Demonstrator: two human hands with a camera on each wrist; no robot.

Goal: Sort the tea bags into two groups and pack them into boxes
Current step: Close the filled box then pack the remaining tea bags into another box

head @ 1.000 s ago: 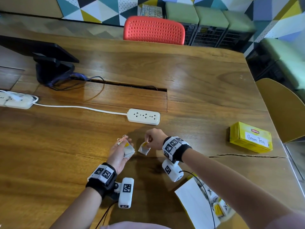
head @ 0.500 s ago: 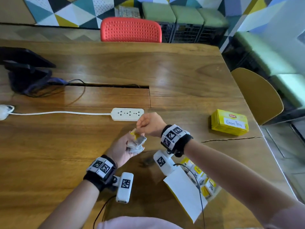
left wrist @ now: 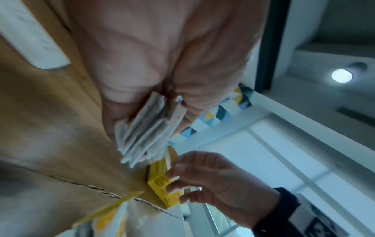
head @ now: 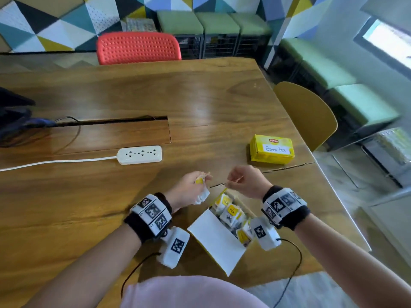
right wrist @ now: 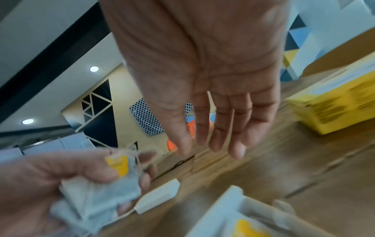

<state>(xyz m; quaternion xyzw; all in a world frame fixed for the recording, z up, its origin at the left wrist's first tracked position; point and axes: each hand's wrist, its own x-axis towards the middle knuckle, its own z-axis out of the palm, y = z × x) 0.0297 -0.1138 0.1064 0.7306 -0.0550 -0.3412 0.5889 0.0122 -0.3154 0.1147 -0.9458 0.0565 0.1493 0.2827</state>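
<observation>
My left hand grips a bunch of white tea bags with yellow tags, just above the table; the bunch shows folded in the left wrist view and blurred in the right wrist view. My right hand hovers a little to the right of it, fingers hanging relaxed and holding nothing. Below both hands an open yellow box with a white lid flap holds several tagged tea bags. A closed yellow box labelled Green Tea lies further back on the right.
A white power strip and its cable lie to the left of the hands. A dark monitor base stands at the far left. A red chair and a yellow chair border the wooden table, whose right edge is close.
My right hand put its tea bag into the left hand's bunch and drew away empty. Both hands have shifted right, over the open box.
</observation>
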